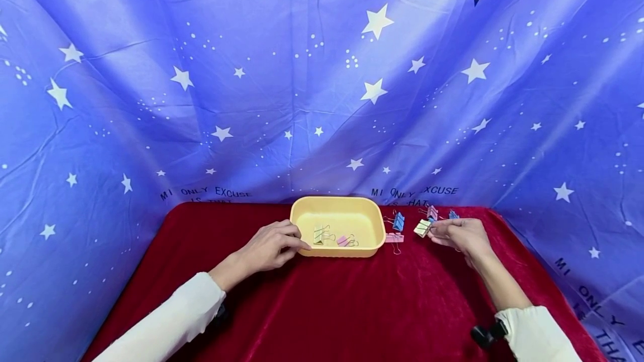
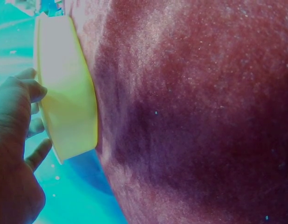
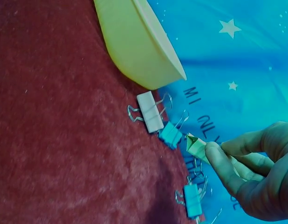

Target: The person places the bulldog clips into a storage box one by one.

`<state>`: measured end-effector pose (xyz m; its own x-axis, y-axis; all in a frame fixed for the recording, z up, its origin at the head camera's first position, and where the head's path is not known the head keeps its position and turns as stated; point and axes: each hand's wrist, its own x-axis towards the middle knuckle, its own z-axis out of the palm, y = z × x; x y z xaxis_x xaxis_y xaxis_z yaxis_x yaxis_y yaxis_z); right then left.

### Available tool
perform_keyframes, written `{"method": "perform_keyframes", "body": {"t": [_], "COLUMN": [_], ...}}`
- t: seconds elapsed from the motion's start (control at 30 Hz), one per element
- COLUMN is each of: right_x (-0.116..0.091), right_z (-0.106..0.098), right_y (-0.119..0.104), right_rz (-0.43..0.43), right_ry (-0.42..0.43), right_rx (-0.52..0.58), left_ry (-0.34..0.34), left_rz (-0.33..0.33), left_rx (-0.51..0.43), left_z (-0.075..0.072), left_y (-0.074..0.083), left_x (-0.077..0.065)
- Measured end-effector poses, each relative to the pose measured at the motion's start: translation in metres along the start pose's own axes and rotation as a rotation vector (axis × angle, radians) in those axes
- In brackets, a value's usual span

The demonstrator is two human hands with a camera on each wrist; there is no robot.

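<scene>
My left hand holds the left end of a yellow plastic bin, its fingers at the rim; in the left wrist view the thumb lies against the outer wall. Inside the bin are a yellow binder clip and a pink binder clip. To the right of the bin, my right hand pinches another yellow binder clip between thumb and fingertips. The right wrist view shows this clip above other clips, its far part hidden by the fingers.
Near the bin's right end lie a blue binder clip and a pink one. Farther right, around the right hand, are another pink clip and a blue clip. A red cloth covers the table; a blue star-patterned curtain hangs behind.
</scene>
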<state>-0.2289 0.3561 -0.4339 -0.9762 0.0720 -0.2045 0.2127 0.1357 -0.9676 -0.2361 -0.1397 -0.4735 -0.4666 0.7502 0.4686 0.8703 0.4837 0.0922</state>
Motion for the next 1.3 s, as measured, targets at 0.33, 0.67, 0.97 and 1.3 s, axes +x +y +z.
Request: {"method": "perform_keyframes", "body": {"t": [0.33,0.67,0.97,1.3], "right_x": [0.003,0.008,0.013,0.016], "right_z": [0.02,0.036,0.045,0.066], "right_y": [-0.011,-0.016,-0.026,-0.04], "right_rz": [0.023,-0.002,-0.005,-0.026], "right_ry": [-0.029,-0.065,-0.077,-0.089], "right_rx": [0.041,0.048,0.002,-0.012], "left_ry": [-0.004,-0.017,0.016,0.038], "left_rz": [0.004,-0.004,0.013,0.02], "left_rx": [-0.011,-0.007,0.0,0.003], "left_z": [0.0,0.001,0.002,0.004], "left_y": [0.001,0.0,-0.002,-0.004], "left_x": [-0.001,0.0,0.0,-0.002]}}
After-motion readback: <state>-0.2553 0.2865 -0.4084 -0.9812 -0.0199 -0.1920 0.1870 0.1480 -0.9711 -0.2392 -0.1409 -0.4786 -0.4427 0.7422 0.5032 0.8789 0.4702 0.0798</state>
